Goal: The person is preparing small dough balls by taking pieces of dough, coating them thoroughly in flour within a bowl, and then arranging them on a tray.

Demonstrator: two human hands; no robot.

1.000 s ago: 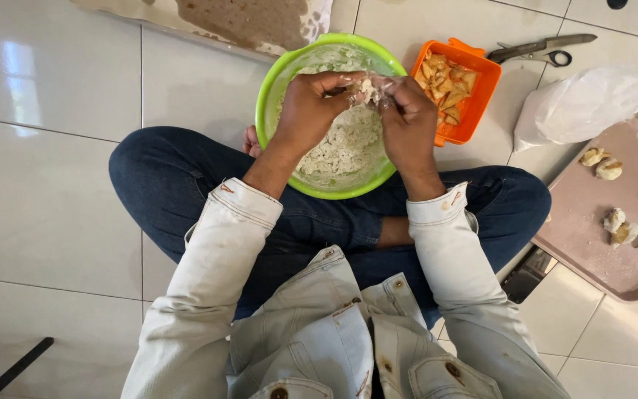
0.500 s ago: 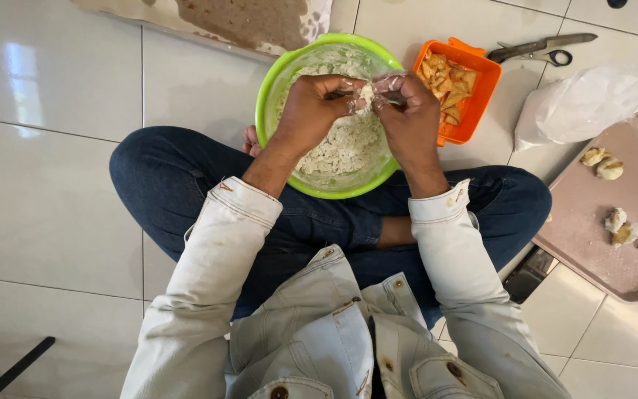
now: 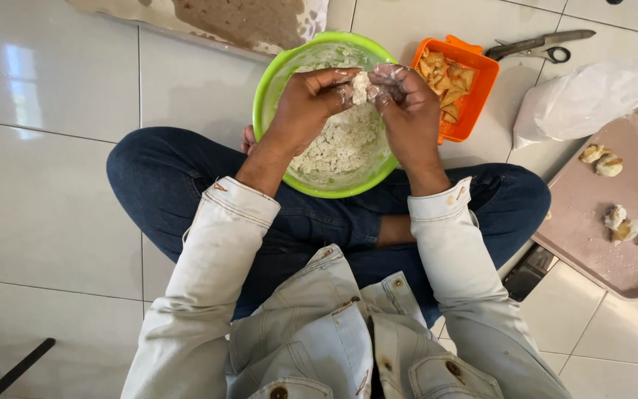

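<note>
Two hands meeting over a small pale lump of floury dough, held just above the far rim of a round lime-green plastic bowl resting in the lap of a cross-legged person. Compared with a second ago, lump lifted slightly clear of the mix and pinched more tightly between the fingertips; half a second ago, much the same pose. Shaping of one piece seemingly under way, not finished.

Left hand mostly closed, fingertips curled round the near side of the lump. Right hand likewise mostly closed, flour-coated fingertips pressing the lump from the other side.

Below the hands, inside the bowl, a bed of crumbly white flour mixture. Just right of the bowl, touching or nearly so, an orange rectangular plastic tub of golden-brown cut pieces. Beyond it, on the white tiled floor, grey metal scissors. Further right, a crumpled white plastic bag and a dusty-pink rectangular tray carrying several coated lumps, well apart from one another.
</note>
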